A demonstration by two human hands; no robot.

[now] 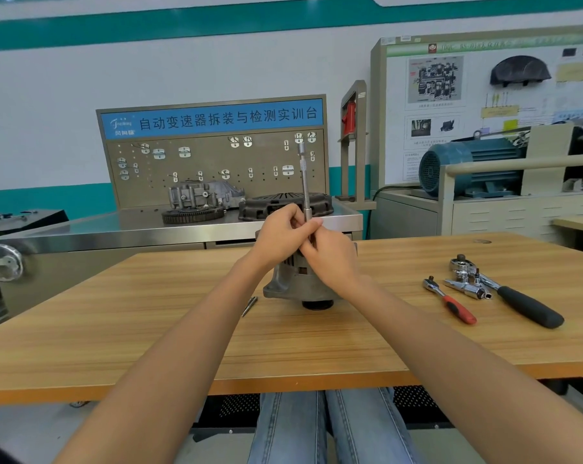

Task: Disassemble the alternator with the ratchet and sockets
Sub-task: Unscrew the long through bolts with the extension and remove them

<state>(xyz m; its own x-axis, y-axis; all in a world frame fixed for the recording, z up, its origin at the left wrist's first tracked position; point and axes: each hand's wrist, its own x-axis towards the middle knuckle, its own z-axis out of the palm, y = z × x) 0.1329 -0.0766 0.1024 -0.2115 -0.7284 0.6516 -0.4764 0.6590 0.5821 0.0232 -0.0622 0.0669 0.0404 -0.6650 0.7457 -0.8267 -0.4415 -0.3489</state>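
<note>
Left hand (281, 236) and right hand (330, 259) both gripping an upright extension bar (305, 185), fingers curling round it, above the alternator (292, 286) sitting on the table (149, 313), ratchets (504, 289) lying well apart at right.

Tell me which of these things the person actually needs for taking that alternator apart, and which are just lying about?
For the job:
- alternator on the wooden table
- extension bar, gripped upright by left hand and right hand
- red-handled ratchet
- black-handled ratchet
- loose sockets

Just lying about:
- clutch plate
- gear ring
- blue motor
- pegboard
</note>
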